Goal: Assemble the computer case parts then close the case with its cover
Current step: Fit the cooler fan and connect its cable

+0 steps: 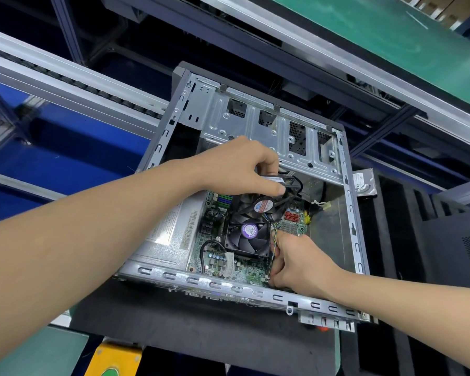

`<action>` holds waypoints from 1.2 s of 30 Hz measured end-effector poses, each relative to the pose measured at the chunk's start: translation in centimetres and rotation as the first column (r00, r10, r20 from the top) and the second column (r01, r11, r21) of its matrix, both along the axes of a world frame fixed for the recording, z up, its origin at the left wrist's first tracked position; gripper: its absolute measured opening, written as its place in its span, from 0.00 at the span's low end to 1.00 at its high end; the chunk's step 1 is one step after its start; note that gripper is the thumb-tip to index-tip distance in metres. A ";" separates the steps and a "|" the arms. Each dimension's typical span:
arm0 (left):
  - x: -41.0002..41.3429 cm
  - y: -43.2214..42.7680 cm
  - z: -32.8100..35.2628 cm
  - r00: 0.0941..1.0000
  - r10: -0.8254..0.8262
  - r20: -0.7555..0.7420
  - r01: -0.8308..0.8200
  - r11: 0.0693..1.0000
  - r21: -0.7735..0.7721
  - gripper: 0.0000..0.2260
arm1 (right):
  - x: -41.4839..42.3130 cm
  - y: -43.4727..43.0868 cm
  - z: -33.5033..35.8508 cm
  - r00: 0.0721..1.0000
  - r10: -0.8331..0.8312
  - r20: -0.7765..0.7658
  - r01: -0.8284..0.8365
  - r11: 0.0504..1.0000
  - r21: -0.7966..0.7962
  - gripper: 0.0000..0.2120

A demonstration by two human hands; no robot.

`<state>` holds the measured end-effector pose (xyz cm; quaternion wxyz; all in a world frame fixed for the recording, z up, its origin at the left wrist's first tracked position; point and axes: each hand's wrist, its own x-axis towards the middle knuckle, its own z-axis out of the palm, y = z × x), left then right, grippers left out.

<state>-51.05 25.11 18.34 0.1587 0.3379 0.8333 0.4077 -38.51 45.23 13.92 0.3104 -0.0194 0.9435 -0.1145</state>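
An open metal computer case (347, 213) lies on its side in the middle of the view, cover off. Inside it a green motherboard (215, 226) carries a black CPU fan (248, 238) with a purple label. My left hand (239, 166) grips a second black fan (258, 206) with a red and blue label, tilted just above the CPU fan. My right hand (296, 264) pinches the fan's thin coloured wires (273, 234) down at the board's near edge. A silver drive cage (269, 126) spans the far side of the case.
A silver power supply (163, 240) sits in the case's left part. A hard drive (364, 183) lies just outside the case on the right, beside a dark panel (453, 248) with a vent grid. Conveyor rails run behind. A black mat (201, 321) lies under the case.
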 end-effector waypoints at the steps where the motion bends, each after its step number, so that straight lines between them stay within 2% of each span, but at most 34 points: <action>1: 0.0 0.0 0.0 1.000 -0.001 0.000 0.001 1.000 0.000 0.11 | 0.0 0.0 0.0 1.000 0.000 -0.003 0.000 1.000 0.010 0.21; 10: 0.0 0.1 -0.1 1.000 -0.012 0.021 0.012 1.000 0.002 0.10 | -0.4 0.0 -0.1 0.997 -0.045 0.058 0.043 0.999 0.022 0.23; 21: 0.0 0.1 0.0 1.000 -0.011 0.011 0.011 1.000 -0.004 0.11 | -0.5 -0.7 -0.3 0.999 -0.048 0.014 0.047 0.993 0.108 0.24; 26: 0.0 0.1 0.0 1.000 -0.009 -0.002 0.009 1.000 -0.005 0.11 | -0.5 -0.8 -0.5 0.997 -0.074 0.023 0.070 0.990 0.120 0.20; 31: 0.0 0.1 0.0 1.000 -0.011 0.010 0.012 1.000 -0.008 0.10 | -0.4 -1.1 -0.2 0.997 -0.075 0.034 0.070 0.991 0.112 0.22; 36: 0.0 0.2 0.0 1.000 -0.010 -0.007 0.010 1.000 -0.014 0.10 | -0.5 -1.2 0.0 0.996 -0.087 0.034 0.082 0.990 0.117 0.20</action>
